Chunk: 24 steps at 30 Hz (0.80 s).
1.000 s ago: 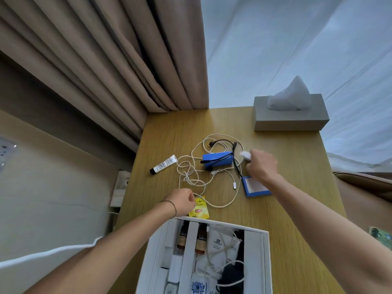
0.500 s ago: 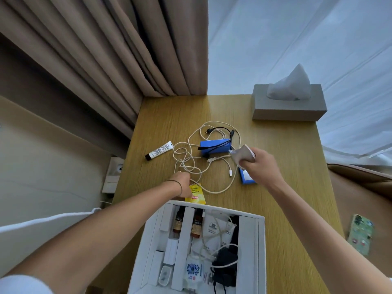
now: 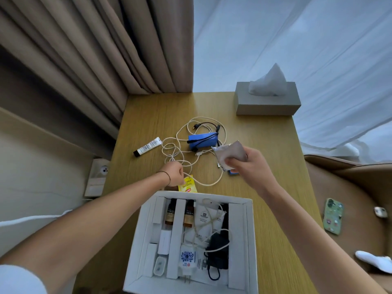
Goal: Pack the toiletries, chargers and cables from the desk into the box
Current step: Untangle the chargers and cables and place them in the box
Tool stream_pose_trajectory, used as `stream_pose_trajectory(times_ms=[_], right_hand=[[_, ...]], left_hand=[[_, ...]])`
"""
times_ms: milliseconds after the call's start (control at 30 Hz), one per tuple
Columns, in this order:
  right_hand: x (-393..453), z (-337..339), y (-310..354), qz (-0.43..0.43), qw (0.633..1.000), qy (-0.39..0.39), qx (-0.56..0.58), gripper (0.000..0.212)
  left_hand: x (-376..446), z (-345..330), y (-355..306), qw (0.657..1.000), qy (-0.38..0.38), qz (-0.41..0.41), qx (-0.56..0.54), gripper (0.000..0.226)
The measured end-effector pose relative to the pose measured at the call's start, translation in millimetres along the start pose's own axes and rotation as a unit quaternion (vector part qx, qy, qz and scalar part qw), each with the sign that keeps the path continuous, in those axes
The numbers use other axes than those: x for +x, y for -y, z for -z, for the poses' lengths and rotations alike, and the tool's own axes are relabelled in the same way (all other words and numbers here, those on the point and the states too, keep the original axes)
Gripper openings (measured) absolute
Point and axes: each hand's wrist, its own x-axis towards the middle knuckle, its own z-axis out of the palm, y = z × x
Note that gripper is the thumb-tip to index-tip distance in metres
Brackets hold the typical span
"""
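My right hand [image 3: 247, 166] holds a flat silvery-grey sachet [image 3: 230, 154] lifted above the desk, right of the blue charger pack [image 3: 202, 141]. My left hand [image 3: 174, 174] is closed on the tangled white cable [image 3: 186, 164] beside a yellow tea sachet [image 3: 187, 184]. A white tube with a black cap [image 3: 147, 147] lies at the desk's left. The white divided box [image 3: 248, 230] stands at the near edge with two brown bottles [image 3: 179, 213], white plugs, a black adapter and cables inside. A blue-edged item [image 3: 232, 172] peeks out under my right hand.
A grey tissue box [image 3: 267, 102] sits at the desk's far right corner. Beige curtains hang at the back left, sheer white ones at the right. A brown chair on the right carries a green-cased phone [image 3: 333, 216]. A wall socket [image 3: 99, 172] is left of the desk.
My right hand has picked the silvery sachet up off the blue-edged item and raised it toward me. My left hand stays closed at the white cable.
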Motion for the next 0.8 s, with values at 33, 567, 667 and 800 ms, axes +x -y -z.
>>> stream_pose_trajectory(times_ms=[33, 567, 667, 800], right_hand=[[-5.1, -1.4, 1.5, 0.001, 1.0, 0.002, 0.004, 0.008], [-59.6, -21.3, -6.2, -0.036, 0.999, -0.022, 0.032, 0.011], [-59.2, -22.1, -7.9, -0.043, 0.997, -0.03, 0.055, 0.014], [-57.6, -25.3, -10.4, -0.054, 0.995, -0.046, 0.07, 0.013]], left_hand=[[-2.3, 1.0, 2.1, 1.0, -0.012, -0.001, -0.026, 0.011], [0.4, -3.8, -5.1, 0.98, -0.001, -0.154, 0.123, 0.032], [10.6, -1.8, -18.2, 0.932, 0.024, -0.267, 0.245, 0.049], [19.9, -4.5, -16.5, 0.876, 0.003, -0.332, 0.349, 0.053]])
